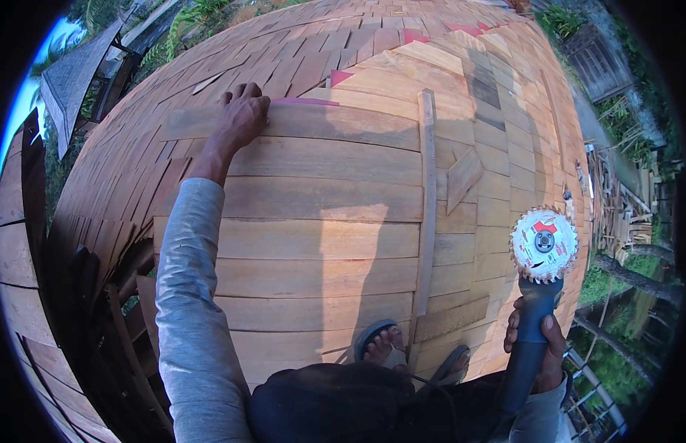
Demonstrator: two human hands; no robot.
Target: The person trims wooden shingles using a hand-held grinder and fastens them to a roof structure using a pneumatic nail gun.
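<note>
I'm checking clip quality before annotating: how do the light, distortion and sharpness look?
In the head view, sunlight and shadow split the wooden boards; in the same view, the roof bows with fisheye distortion inside a black rim; also in the head view, the blade shows distinct teeth, without obvious motion blur.

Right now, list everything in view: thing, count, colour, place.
Grinder: 1, dark blue, lower right
Toothed disc: 1, white-red, atop grinder
Wide boards: several, tan, centre
Shingles: many, brown, upper area
Long strip: 1, brown, right of centre
Angled pieces: at least 2, brown, right of strip
Patches: several, pink, upper middle
Shelter: 1, grey, upper left
Shed: 1, grey-brown, upper right
Timber: many pieces, pale, far right
Greenery: uncounted, green, both sides
Sandals: 2, grey, lower middle
Left hand: 1, grey-sleeved, upper left
Right hand: 1, grey-sleeved, lower right
</note>
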